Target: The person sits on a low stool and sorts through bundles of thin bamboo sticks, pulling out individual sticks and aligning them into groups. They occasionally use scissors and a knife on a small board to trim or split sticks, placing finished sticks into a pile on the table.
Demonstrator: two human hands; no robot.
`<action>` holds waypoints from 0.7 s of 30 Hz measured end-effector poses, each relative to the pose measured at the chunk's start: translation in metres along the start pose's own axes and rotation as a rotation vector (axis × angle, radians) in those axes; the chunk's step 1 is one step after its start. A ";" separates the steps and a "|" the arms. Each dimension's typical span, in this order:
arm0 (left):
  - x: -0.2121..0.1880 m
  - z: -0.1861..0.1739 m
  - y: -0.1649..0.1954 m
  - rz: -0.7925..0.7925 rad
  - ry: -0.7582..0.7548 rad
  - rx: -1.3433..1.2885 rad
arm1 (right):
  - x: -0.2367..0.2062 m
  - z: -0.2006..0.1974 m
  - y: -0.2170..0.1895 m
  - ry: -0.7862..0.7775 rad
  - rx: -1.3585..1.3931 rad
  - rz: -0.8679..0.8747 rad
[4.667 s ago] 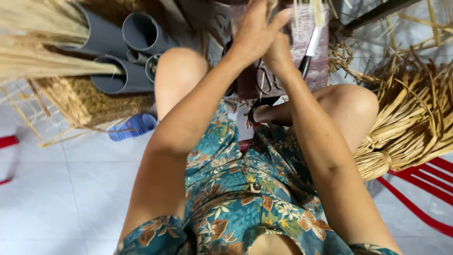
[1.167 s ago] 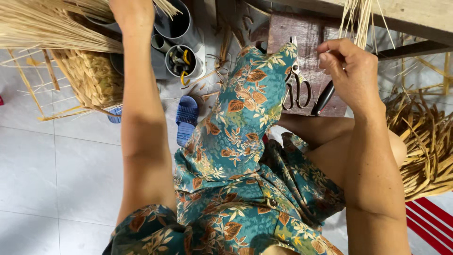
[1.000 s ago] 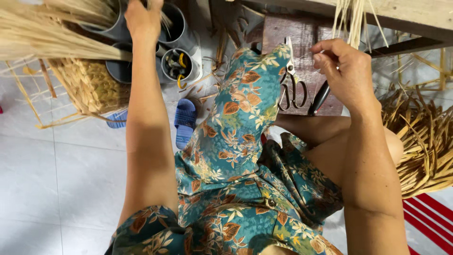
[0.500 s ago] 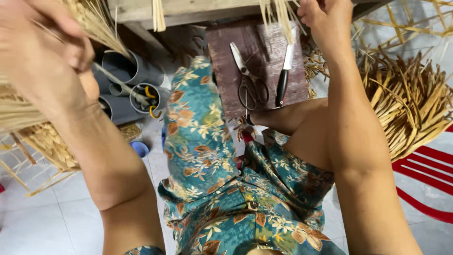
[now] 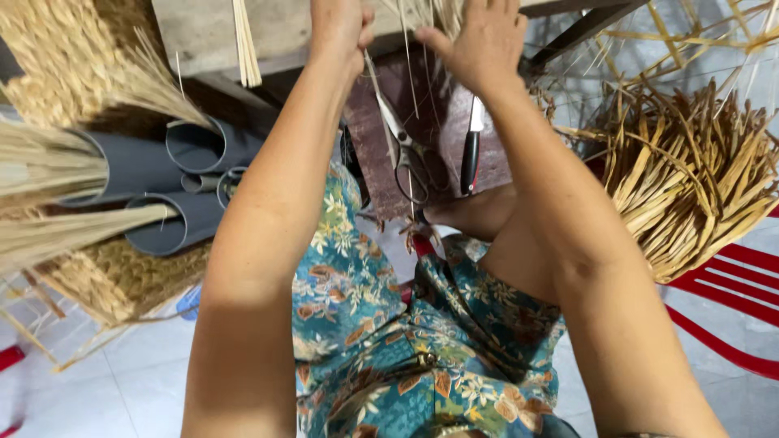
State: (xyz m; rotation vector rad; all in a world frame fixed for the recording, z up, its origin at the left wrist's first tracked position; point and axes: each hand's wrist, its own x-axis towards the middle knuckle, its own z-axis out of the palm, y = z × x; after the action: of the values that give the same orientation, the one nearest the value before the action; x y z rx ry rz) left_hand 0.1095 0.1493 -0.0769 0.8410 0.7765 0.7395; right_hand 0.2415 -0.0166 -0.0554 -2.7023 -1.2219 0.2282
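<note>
head view: left hand (image 5: pixel 341 28) pinches a thin straw strand (image 5: pixel 375 77); right hand (image 5: pixel 479 45), fingers spread, touches hanging straw strands (image 5: pixel 418 16) – above scissors (image 5: pixel 406 150). grey pipes (image 5: pixel 162 174) at left hold straw bundles (image 5: pixel 49 170) – a woven basket (image 5: pixel 690 178) sits right.

Teal floral-print dress (image 5: pixel 381 324), grey pipes (image 5: pixel 162 174), straw-yellow reed bundle (image 5: pixel 690 178), black-handled knife (image 5: pixel 471 158), red chair slats (image 5: pixel 730 292).

Two hands (image 5: pixel 341 28), one scissors (image 5: pixel 408 154) (one knife (image 5: pixel 471 154))

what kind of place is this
Likely a home weaving or basketry workshop: bundles of dried straw in grey pipes, a half-woven basket, scissors on a small wooden board.
</note>
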 end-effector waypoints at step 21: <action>-0.012 0.031 -0.029 -0.301 -0.115 0.565 | 0.010 0.019 -0.017 0.400 0.333 -0.232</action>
State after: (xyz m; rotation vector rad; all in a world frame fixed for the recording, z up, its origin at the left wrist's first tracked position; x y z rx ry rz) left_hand 0.1363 0.1149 -0.0849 1.2258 0.9995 0.1957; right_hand 0.2313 0.0034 -0.0713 -2.1653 -1.2299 -0.1254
